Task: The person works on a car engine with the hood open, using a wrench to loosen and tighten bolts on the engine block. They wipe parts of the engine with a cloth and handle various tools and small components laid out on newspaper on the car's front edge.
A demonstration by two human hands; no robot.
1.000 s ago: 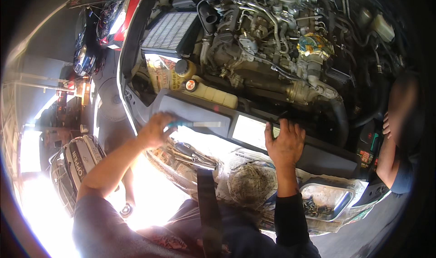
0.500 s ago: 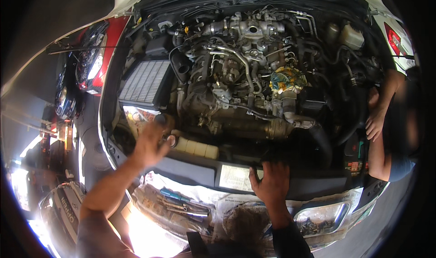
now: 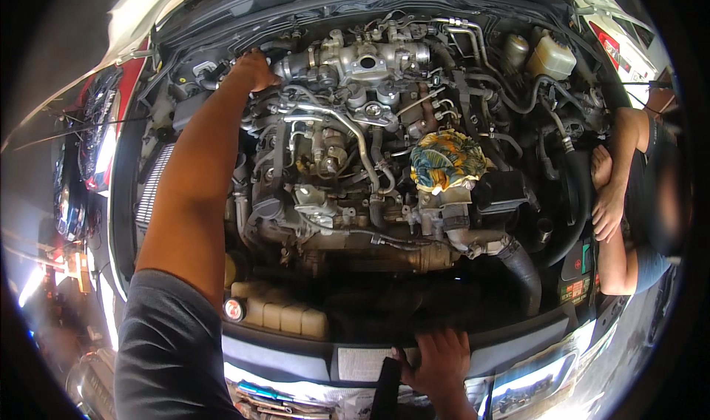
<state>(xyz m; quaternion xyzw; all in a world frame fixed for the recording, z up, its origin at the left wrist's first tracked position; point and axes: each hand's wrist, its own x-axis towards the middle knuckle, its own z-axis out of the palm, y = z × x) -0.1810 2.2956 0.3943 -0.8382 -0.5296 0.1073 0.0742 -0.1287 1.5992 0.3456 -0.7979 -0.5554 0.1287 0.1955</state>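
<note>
My left arm reaches across the engine bay. At the far left, my left hand (image 3: pixel 255 71) rests among the hoses beside the metal intake pipe (image 3: pixel 294 66), its fingers curled down around something I cannot make out. Near the front edge, my right hand (image 3: pixel 438 357) lies open, fingers spread, on the black front panel (image 3: pixel 503 353) next to a pale label (image 3: pixel 362 364). Between my hands is the uncovered engine (image 3: pixel 325 154). A patterned cloth (image 3: pixel 447 161) is bundled over an opening at its right.
A cream reservoir (image 3: pixel 277 310) with a red-marked cap sits front left. Behind my forearm is the pleated air filter (image 3: pixel 154 187). Another person's hand (image 3: pixel 608 211) and arms rest at the right edge, near the battery (image 3: pixel 577 272). A brake fluid reservoir (image 3: pixel 553 58) stands back right.
My left hand has moved from above the front left reservoir to the far left of the engine. My right hand stays on the front panel. The view has shifted forward over the bay.
</note>
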